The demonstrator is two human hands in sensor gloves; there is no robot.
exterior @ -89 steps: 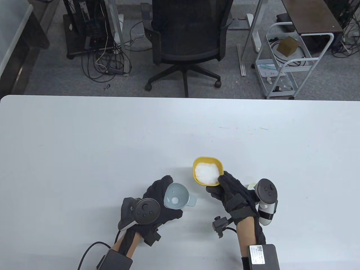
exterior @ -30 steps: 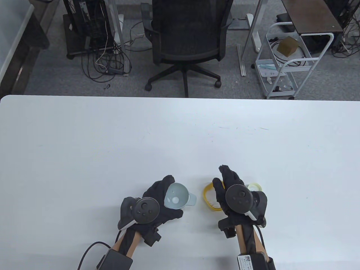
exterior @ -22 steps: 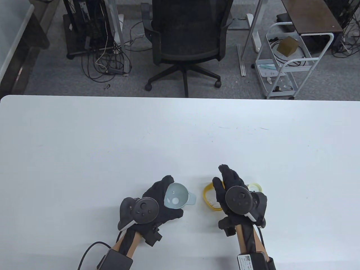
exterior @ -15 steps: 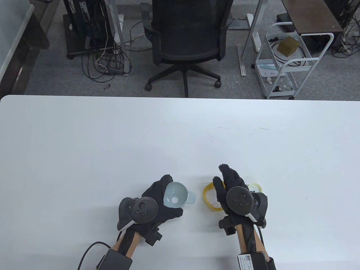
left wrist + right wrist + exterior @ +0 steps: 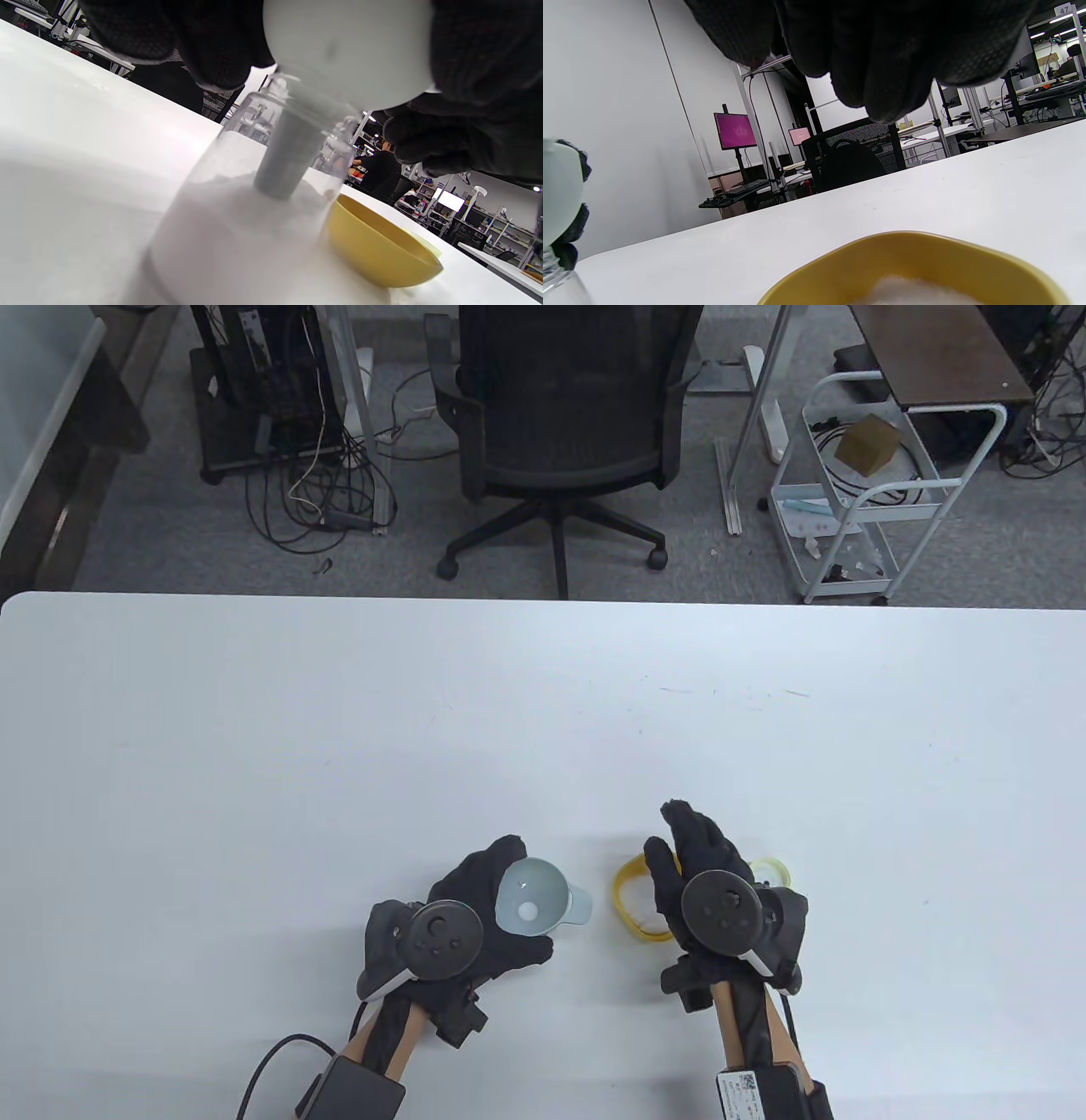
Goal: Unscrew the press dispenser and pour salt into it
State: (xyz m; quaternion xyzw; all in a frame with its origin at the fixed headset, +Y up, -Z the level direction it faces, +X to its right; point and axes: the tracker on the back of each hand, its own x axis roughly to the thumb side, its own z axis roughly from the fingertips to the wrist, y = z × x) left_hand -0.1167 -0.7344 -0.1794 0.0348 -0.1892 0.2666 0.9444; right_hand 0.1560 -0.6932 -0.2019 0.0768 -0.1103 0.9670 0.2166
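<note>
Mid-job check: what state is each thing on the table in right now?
funnel: upright, spout down in the bottle.
bottle: uncapped, roughly half full of salt.
yellow bowl: on table, some salt left.
left hand: holds the funnel.
right hand: over the bowl, gripping nothing.

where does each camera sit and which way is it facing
Table view: high above the table, looking down; both gloved hands show, left hand at the funnel, right hand over the bowl.
Left wrist view: low by the tabletop, looking up along the bottle; left-hand fingers hang in from the top.
Right wrist view: low behind the bowl, facing across the table; right-hand fingers hang at the top.
Shared: the yellow bowl shows in all three views.
</note>
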